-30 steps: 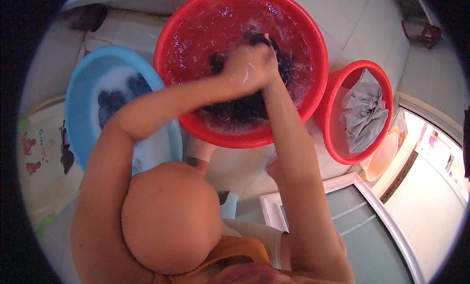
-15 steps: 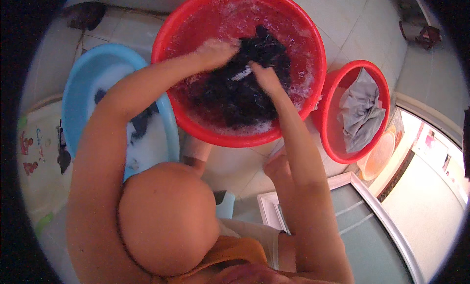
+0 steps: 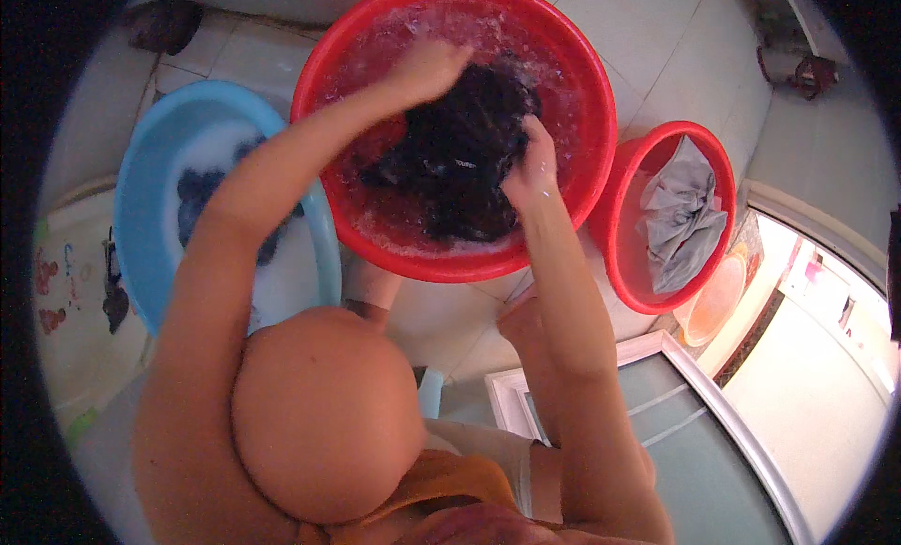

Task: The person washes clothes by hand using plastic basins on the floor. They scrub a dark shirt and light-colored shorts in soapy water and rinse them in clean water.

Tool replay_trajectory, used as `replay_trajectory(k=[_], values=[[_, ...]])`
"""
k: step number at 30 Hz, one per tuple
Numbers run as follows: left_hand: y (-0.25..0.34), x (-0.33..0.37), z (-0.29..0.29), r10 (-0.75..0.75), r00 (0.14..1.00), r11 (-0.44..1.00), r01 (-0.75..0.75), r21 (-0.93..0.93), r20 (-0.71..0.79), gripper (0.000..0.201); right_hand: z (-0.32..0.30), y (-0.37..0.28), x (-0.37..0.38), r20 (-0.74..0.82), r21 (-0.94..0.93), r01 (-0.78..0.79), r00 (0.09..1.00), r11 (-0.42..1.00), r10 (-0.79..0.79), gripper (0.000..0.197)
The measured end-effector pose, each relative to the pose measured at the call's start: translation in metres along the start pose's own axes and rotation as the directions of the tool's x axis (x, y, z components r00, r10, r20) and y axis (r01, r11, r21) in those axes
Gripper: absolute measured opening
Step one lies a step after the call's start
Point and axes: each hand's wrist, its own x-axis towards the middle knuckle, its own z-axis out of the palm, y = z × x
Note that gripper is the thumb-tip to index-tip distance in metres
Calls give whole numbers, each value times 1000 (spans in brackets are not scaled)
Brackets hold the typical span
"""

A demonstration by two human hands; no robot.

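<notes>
A soaked black garment (image 3: pixel 469 122) with a small white mark lies spread in foamy water inside a large red basin (image 3: pixel 308 94). At its upper left edge is my left hand (image 3: pixel 432 71), fingers closed on the cloth. My right hand (image 3: pixel 533 169) grips the right side of the garment, its fingers partly hidden by the cloth. Both hands are just above the water, inside the basin's rim.
Left of the red basin stands a light blue tub (image 3: pixel 131 207) with suds and dark cloth. A smaller red bucket (image 3: pixel 615 235) at the right holds grey cloth (image 3: pixel 683 221). Beyond it is an orange basin (image 3: pixel 715 301). A white-framed panel (image 3: pixel 676 414) sits at lower right.
My right hand has moved right and slightly down, from the garment's middle to its right side. My left hand has risen a little. The garment is spread differently, its white mark lower.
</notes>
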Motion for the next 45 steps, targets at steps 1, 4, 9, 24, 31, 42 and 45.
replay_trajectory(k=[1, 4, 9, 24, 31, 42, 45], values=[[-13, 6, -8, -82, 996, 984, 88, -153, 46, 32, 1, -12, -20, -41, -189, -30, 999, 982, 23, 34], [-20, -10, -37, 194, 981, 970, -191, -152, 5, 32, -7, -46, -45, -134, -991, -133, 991, 21, -14, 40], [64, -48, -68, 571, 818, 821, -567, -72, 67, 28, 35, -44, -50, 690, -659, 418, 668, -625, -280, 42], [-23, -52, -66, 716, 676, 684, -729, 18, 172, 24, -4, -75, -101, 220, -971, 216, 975, -106, -34, 33], [-20, -52, -75, 225, 877, 796, 87, -600, 425, 39, 23, -62, -67, 279, -960, 278, 937, 38, 208, 28], [-47, 17, 36, -117, 943, 906, -27, 423, 312, 37, -33, 28, 78, -79, -788, 107, 959, 607, -271, 40], [29, -14, 20, -317, 938, 941, 329, 77, -136, 33, 1, 21, 53, -22, -492, 191, 972, 849, -232, 45]])
